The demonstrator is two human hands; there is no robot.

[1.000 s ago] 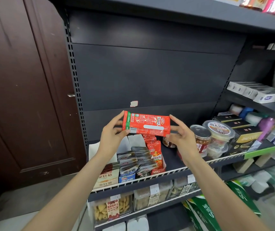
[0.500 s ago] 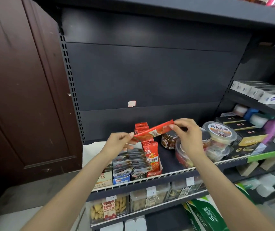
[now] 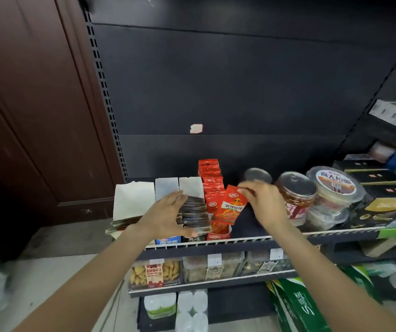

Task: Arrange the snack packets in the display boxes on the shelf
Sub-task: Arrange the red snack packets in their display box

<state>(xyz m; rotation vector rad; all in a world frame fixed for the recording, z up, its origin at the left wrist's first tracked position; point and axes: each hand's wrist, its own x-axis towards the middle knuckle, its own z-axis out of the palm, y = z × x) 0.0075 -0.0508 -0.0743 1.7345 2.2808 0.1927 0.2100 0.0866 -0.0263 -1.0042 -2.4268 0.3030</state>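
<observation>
My right hand (image 3: 265,204) pinches the top corner of a red snack packet (image 3: 232,205) and holds it tilted at the front of the red display box (image 3: 216,235), which carries a row of like red packets (image 3: 210,178). My left hand (image 3: 165,215) lies with spread fingers over the dark packets (image 3: 195,213) in the neighbouring display boxes (image 3: 168,240). White box flaps (image 3: 133,200) stand up behind them. All of this sits on the dark shelf (image 3: 252,238).
Right of the red box stand jars (image 3: 296,195) and a lidded tub (image 3: 333,188), then dark cartons (image 3: 383,202). A lower shelf holds clear snack tubs (image 3: 155,271). A brown door (image 3: 29,104) is on the left, green packs (image 3: 295,305) lie below.
The red packet came down from being held flat in both hands to the red box. My left hand let go of it and moved onto the dark packets.
</observation>
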